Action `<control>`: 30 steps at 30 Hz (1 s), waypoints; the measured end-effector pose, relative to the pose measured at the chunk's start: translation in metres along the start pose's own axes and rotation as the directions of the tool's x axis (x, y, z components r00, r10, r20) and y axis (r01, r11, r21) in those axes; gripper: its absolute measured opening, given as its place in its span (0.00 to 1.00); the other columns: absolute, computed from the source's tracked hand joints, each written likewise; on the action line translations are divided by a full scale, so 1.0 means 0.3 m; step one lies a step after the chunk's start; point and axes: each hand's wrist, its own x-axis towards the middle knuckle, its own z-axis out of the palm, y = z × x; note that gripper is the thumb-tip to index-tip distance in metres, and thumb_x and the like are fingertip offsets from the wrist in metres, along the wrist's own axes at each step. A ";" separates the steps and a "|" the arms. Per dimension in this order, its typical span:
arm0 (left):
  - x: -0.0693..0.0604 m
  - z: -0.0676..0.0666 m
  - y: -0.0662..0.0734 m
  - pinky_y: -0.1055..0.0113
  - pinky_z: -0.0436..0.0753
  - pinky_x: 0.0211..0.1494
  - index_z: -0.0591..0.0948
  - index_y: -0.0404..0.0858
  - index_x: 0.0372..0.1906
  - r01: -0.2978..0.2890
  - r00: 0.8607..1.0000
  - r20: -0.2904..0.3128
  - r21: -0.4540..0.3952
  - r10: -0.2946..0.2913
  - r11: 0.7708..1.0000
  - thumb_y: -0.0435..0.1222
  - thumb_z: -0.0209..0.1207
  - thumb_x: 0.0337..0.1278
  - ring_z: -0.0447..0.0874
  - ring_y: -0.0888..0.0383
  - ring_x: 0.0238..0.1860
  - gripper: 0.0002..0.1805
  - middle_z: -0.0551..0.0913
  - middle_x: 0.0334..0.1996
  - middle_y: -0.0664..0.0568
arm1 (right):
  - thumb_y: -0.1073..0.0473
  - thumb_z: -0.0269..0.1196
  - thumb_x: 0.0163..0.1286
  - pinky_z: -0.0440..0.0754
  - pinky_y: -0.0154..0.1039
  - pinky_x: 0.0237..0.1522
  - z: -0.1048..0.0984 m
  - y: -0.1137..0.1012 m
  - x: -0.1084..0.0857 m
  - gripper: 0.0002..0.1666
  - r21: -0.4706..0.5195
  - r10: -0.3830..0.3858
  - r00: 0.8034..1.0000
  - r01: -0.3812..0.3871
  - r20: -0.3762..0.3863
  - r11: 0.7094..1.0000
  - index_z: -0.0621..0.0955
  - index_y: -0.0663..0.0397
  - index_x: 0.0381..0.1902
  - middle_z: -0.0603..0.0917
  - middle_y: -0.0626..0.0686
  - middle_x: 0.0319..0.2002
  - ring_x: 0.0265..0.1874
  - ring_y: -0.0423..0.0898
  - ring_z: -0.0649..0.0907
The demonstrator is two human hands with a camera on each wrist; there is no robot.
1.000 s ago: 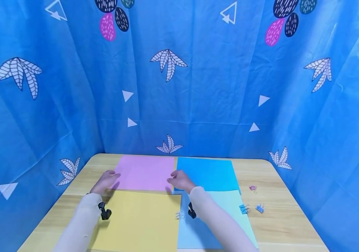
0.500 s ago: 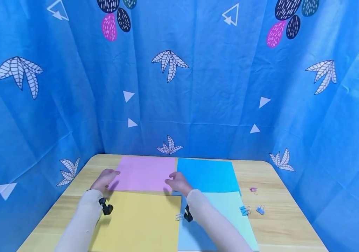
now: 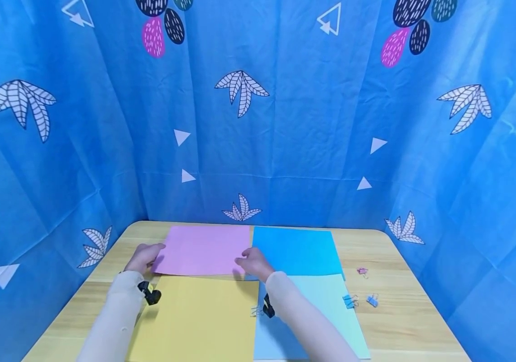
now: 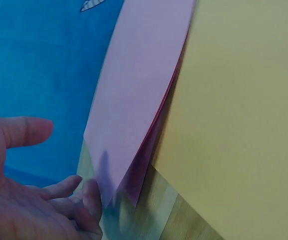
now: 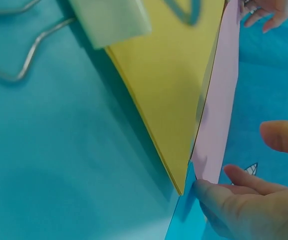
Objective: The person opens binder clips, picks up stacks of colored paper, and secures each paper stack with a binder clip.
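Note:
A pink paper sheet [image 3: 203, 250] lies at the back left of the table. My left hand [image 3: 142, 257] is at its left edge; in the left wrist view the fingertips touch or nearly touch the corner, thumb held apart. Two pink layers gape along the near edge there. At the sheet's right end is my right hand [image 3: 254, 262], its fingertips by the edge in the right wrist view and its thumb [image 5: 282, 136] spread away. Nearer me lies a yellow sheet [image 3: 199, 322] with a binder clip [image 5: 116, 22] on its right edge. A bright blue sheet [image 3: 298, 249] lies right of the pink one.
Light green [image 3: 326, 306] and light blue [image 3: 276, 344] sheets lie at the front right, with a blue binder clip [image 3: 348, 301] on the right edge. A loose blue clip [image 3: 372, 300] and a pink clip [image 3: 362, 271] rest further right. Blue curtains [image 3: 303, 151] enclose the table.
My left hand has moved slightly left, and the pink sheet's left edge lies a little further left. My right hand has shifted slightly left and toward me.

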 end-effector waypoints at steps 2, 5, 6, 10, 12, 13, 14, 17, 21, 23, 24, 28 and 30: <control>-0.004 0.000 0.003 0.36 0.59 0.82 0.47 0.18 0.77 -0.004 1.000 0.000 0.001 0.004 1.000 0.48 0.49 0.75 0.56 0.29 0.75 0.46 0.52 0.77 0.23 | 0.50 0.64 0.76 0.81 0.62 0.64 -0.006 0.001 -0.001 0.29 0.005 0.000 1.000 0.000 -0.001 1.000 0.77 0.63 0.65 0.80 0.62 0.64 0.62 0.59 0.81; -0.002 -0.003 0.000 0.38 0.62 0.80 0.50 0.18 0.77 -0.020 1.000 0.011 -0.025 0.020 0.999 0.49 0.52 0.74 0.57 0.30 0.74 0.47 0.53 0.77 0.24 | 0.50 0.64 0.76 0.82 0.62 0.64 -0.013 0.004 -0.001 0.29 0.006 0.003 1.000 -0.003 -0.003 1.000 0.77 0.64 0.65 0.81 0.62 0.63 0.59 0.59 0.82; 0.002 -0.004 -0.002 0.41 0.65 0.78 0.50 0.19 0.78 -0.011 1.000 0.018 -0.050 0.012 0.999 0.49 0.53 0.74 0.59 0.32 0.73 0.47 0.54 0.77 0.25 | 0.50 0.64 0.76 0.82 0.62 0.64 -0.014 0.004 0.001 0.29 -0.002 0.002 1.000 -0.002 -0.005 1.000 0.77 0.63 0.65 0.81 0.62 0.63 0.59 0.58 0.83; 0.005 0.001 0.000 0.56 0.78 0.68 0.55 0.22 0.77 0.007 0.999 0.053 -0.201 0.004 0.980 0.46 0.56 0.75 0.74 0.50 0.59 0.42 0.73 0.63 0.36 | 0.49 0.64 0.76 0.82 0.62 0.64 -0.012 0.005 0.010 0.28 -0.011 0.013 1.000 -0.013 -0.015 1.000 0.78 0.61 0.65 0.82 0.61 0.63 0.59 0.58 0.82; -0.007 0.008 0.008 0.62 0.82 0.62 0.56 0.22 0.78 0.025 0.997 0.072 -0.223 -0.009 0.974 0.46 0.57 0.74 0.78 0.56 0.51 0.42 0.78 0.55 0.43 | 0.49 0.64 0.76 0.82 0.62 0.64 -0.008 0.005 0.014 0.27 -0.020 0.021 1.000 -0.021 -0.018 1.000 0.79 0.60 0.65 0.82 0.60 0.64 0.60 0.58 0.82; -0.016 0.014 0.015 0.64 0.83 0.60 0.57 0.23 0.77 0.030 0.996 0.085 -0.243 -0.010 0.970 0.46 0.58 0.74 0.79 0.57 0.48 0.42 0.78 0.51 0.46 | 0.49 0.64 0.76 0.82 0.62 0.64 -0.007 0.005 0.014 0.27 -0.019 0.024 1.000 -0.024 -0.015 1.000 0.79 0.60 0.65 0.82 0.60 0.64 0.61 0.58 0.82; -0.022 0.019 0.021 0.66 0.84 0.56 0.59 0.24 0.76 0.032 0.996 0.093 -0.249 -0.009 0.968 0.46 0.59 0.74 0.80 0.58 0.46 0.40 0.80 0.48 0.48 | 0.49 0.64 0.76 0.82 0.61 0.64 -0.007 0.005 0.015 0.27 -0.018 0.023 1.000 -0.023 -0.013 1.000 0.79 0.60 0.65 0.81 0.60 0.64 0.61 0.58 0.81; -0.031 0.030 0.042 0.68 0.84 0.55 0.62 0.30 0.76 0.050 0.989 0.146 -0.344 0.001 0.938 0.47 0.61 0.73 0.80 0.58 0.47 0.39 0.83 0.46 0.52 | 0.49 0.63 0.76 0.82 0.61 0.64 -0.006 0.003 0.017 0.28 -0.006 0.023 1.000 -0.023 -0.006 1.000 0.78 0.60 0.65 0.81 0.61 0.65 0.62 0.59 0.81; -0.028 0.033 0.057 0.63 0.81 0.61 0.73 0.40 0.65 0.077 0.976 0.214 -0.494 0.035 0.866 0.48 0.61 0.73 0.80 0.57 0.47 0.25 0.88 0.39 0.57 | 0.49 0.64 0.76 0.82 0.62 0.64 -0.008 -0.004 0.017 0.28 -0.004 0.025 1.000 -0.025 -0.013 1.000 0.78 0.61 0.65 0.80 0.62 0.65 0.63 0.60 0.80; -0.027 0.030 0.053 0.61 0.77 0.63 0.75 0.44 0.59 0.087 0.970 0.237 -0.533 0.049 0.842 0.48 0.59 0.74 0.79 0.56 0.49 0.18 0.87 0.38 0.58 | 0.48 0.64 0.76 0.82 0.62 0.65 -0.007 -0.004 0.016 0.28 -0.013 0.032 0.999 -0.032 -0.012 0.999 0.79 0.60 0.64 0.81 0.61 0.65 0.63 0.60 0.80; -0.027 0.029 0.049 0.60 0.76 0.66 0.75 0.46 0.57 0.100 0.968 0.246 -0.557 0.049 0.824 0.48 0.59 0.75 0.79 0.56 0.50 0.16 0.86 0.38 0.58 | 0.48 0.64 0.75 0.81 0.62 0.65 -0.007 -0.004 0.015 0.28 -0.016 0.033 0.999 -0.033 -0.011 0.999 0.79 0.60 0.64 0.80 0.60 0.66 0.63 0.60 0.80; -0.027 0.038 0.031 0.60 0.69 0.75 0.72 0.50 0.58 0.141 0.962 0.269 -0.633 0.045 0.762 0.47 0.58 0.75 0.75 0.54 0.58 0.15 0.82 0.43 0.56 | 0.48 0.64 0.75 0.81 0.63 0.66 0.000 0.003 0.011 0.28 -0.022 0.019 1.000 -0.019 -0.001 1.000 0.79 0.60 0.64 0.80 0.60 0.66 0.65 0.61 0.79; -0.026 0.048 0.020 0.60 0.67 0.77 0.70 0.51 0.58 0.157 0.960 0.276 -0.637 0.033 0.755 0.48 0.58 0.75 0.74 0.54 0.62 0.15 0.81 0.45 0.56 | 0.49 0.65 0.74 0.81 0.63 0.65 0.006 0.006 0.005 0.28 -0.030 0.005 1.000 -0.005 0.004 1.000 0.79 0.61 0.64 0.80 0.60 0.66 0.65 0.61 0.79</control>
